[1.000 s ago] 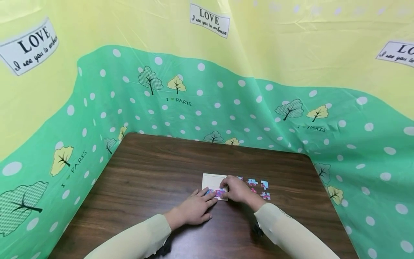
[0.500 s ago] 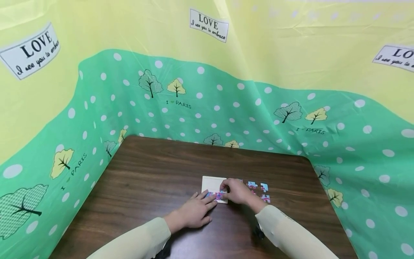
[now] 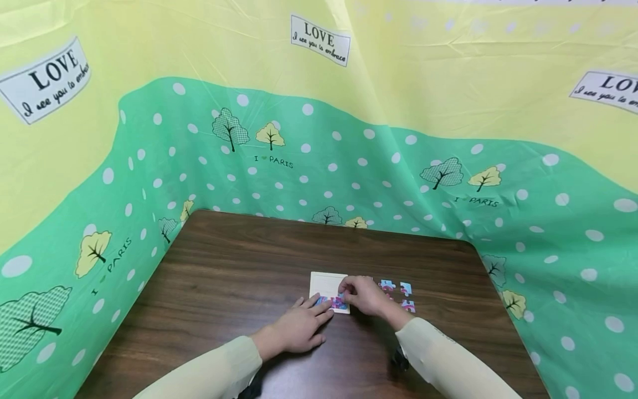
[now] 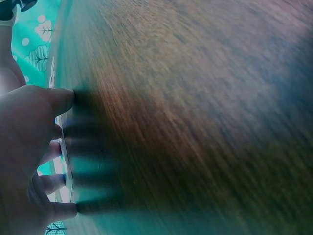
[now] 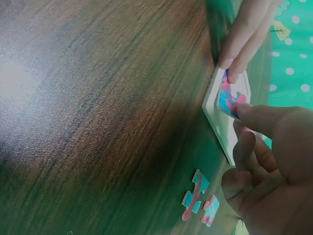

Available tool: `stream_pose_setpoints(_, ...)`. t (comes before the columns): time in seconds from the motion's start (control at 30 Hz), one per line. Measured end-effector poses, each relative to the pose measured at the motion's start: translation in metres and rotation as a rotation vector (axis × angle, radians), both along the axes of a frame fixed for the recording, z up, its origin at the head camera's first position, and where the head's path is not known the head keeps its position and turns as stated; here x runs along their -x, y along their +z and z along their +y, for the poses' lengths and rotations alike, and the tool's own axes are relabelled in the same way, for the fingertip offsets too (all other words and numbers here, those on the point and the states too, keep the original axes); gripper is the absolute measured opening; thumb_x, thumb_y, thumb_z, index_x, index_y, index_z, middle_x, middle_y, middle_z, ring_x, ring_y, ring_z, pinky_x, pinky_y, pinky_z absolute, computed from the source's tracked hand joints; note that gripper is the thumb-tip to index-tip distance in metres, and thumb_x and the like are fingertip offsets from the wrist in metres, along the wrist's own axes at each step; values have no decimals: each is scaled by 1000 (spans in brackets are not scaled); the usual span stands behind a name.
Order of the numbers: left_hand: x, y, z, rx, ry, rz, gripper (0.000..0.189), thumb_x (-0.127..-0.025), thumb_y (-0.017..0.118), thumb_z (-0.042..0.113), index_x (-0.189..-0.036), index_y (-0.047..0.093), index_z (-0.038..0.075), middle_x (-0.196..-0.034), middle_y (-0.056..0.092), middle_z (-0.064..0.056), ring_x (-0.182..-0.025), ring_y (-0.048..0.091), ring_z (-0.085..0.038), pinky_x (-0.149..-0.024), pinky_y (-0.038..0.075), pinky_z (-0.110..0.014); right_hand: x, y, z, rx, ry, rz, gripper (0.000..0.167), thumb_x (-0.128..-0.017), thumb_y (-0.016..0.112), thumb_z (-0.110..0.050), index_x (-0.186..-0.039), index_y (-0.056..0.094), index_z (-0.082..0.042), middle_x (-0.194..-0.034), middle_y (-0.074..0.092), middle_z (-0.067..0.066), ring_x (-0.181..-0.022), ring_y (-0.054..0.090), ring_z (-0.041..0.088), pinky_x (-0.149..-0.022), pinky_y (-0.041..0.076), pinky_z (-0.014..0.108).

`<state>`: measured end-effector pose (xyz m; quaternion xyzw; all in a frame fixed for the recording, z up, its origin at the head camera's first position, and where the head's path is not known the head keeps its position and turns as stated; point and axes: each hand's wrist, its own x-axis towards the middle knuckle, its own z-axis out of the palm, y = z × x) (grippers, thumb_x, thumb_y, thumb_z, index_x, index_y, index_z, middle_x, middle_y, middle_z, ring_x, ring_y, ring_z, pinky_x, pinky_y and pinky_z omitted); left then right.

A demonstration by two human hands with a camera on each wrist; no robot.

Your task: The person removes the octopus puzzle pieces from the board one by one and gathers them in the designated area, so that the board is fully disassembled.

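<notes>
A shallow white puzzle tray [image 3: 328, 282] lies on the brown table, with blue, pink and purple jigsaw pieces along its near side. My left hand [image 3: 301, 327] lies flat with fingers spread, its fingertips on the tray's near left part and the pieces there. In the left wrist view, the fingers of this left hand [image 4: 29, 152] reach down to the tray edge. My right hand [image 3: 366, 295] is at the tray's right side. As the right wrist view shows, its thumb and forefinger pinch a jigsaw piece [image 5: 230, 98] at the tray; the other fingers curl in.
Several loose jigsaw pieces lie right of the tray, among them a blue-pink piece [image 3: 386, 285], a corner-like piece [image 3: 406, 288] and a nearer one [image 3: 408, 306]. A green and yellow printed curtain [image 3: 299, 138] hangs around the table [image 3: 239, 260].
My right thumb has drawn back slightly, showing more of the pieces at the tray's near right corner. My left hand stays put. The head view has shifted a little.
</notes>
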<state>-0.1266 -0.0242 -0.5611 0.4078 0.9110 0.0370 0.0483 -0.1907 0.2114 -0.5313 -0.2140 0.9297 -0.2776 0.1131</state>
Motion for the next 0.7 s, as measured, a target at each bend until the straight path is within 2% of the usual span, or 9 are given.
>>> stream_pose_setpoints(0.27, 0, 0, 0, -1, -1, -2, 65, -100, 56, 53, -157, 46, 21, -166, 36, 1, -151, 36, -35, -112, 43, -59, 0, 4, 8, 112, -36, -95, 7, -93, 71, -5, -98, 72, -10, -79, 66, -3, -64, 60, 8, -58, 51, 25)
stream_pose_setpoints(0.6, -1, 0, 0, -14, -2, 19, 65, -100, 57, 52, -156, 46, 20, -166, 36, 1, -151, 37, -36, -111, 43, -59, -7, 5, 36, 128, -77, -100, 6, -94, 71, -8, -99, 74, -11, -86, 68, -3, -79, 62, 11, -68, 52, 25)
stream_pose_setpoints(0.7, -1, -1, 0, -14, -2, 27, 66, -100, 57, 52, -157, 45, 20, -167, 35, 1, -151, 37, -36, -111, 43, -59, -10, 7, 47, 142, -97, -107, 6, -94, 71, -6, -99, 73, -9, -86, 68, -1, -78, 62, 13, -66, 53, 26)
